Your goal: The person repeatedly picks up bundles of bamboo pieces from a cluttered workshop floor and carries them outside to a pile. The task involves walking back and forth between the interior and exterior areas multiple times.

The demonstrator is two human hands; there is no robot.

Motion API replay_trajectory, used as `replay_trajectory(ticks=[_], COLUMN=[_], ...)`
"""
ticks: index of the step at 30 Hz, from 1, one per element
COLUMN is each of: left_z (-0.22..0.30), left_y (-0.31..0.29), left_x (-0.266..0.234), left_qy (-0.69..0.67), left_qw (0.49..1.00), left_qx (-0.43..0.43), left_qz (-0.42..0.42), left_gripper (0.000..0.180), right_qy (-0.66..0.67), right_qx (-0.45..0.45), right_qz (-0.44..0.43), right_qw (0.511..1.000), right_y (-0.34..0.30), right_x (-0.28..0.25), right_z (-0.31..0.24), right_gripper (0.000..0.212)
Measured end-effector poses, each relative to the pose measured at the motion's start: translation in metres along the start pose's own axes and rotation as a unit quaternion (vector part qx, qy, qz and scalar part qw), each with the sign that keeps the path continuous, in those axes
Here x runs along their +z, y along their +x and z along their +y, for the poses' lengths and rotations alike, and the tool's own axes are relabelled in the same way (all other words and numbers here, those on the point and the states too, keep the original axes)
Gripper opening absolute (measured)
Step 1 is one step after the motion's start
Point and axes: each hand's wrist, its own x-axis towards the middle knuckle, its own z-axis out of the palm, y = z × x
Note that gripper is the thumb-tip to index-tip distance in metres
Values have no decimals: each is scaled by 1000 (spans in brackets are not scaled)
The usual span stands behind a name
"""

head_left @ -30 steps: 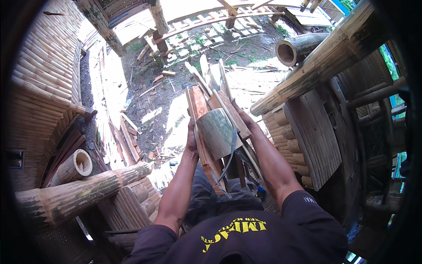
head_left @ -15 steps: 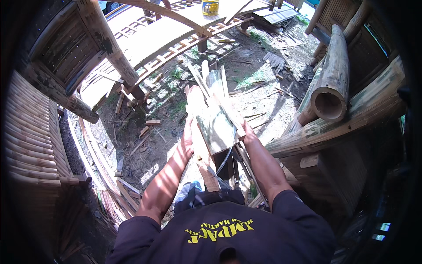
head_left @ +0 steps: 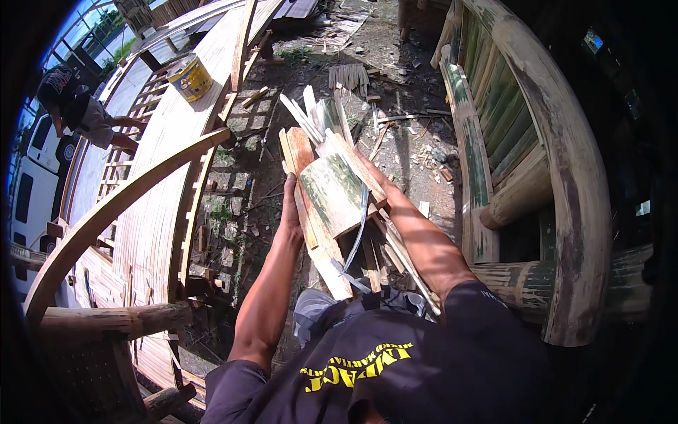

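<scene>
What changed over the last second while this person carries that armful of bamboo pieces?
The view swung: a yellow bucket and another person at upper left came into sight. The left hand and right hand kept the same grip on the bamboo bundle.

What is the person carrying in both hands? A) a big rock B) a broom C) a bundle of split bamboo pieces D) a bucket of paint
C: the left hand and the right hand press from either side on a bundle of split bamboo pieces, flat slats and a curved greenish section. The yellow bucket sits far off on a bamboo platform, untouched.
</scene>
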Motion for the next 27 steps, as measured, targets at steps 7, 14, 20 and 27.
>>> replay_trajectory(ticks=[7,14,20,27], left_z=[114,232,293,295], left_y=[184,421,596,870], left_x=[8,5,58,109], left_qy=[-1,55,42,110], left_qw=[998,991,971,953], left_qx=[-59,-125,-230,-237], left_qz=[5,-6,-53,-154], left_gripper=[82,83,86,80], right_qy=[-86,-84,-25,-8], right_qx=[-105,-196,-208,-250], right_qz=[72,137,172,203], right_qw=[988,967,963,947], right_y=[135,287,342,396], right_x=[-42,-116,-155,-305], right_z=[-142,-284,-428,-623], right_gripper=[61,63,61,56])
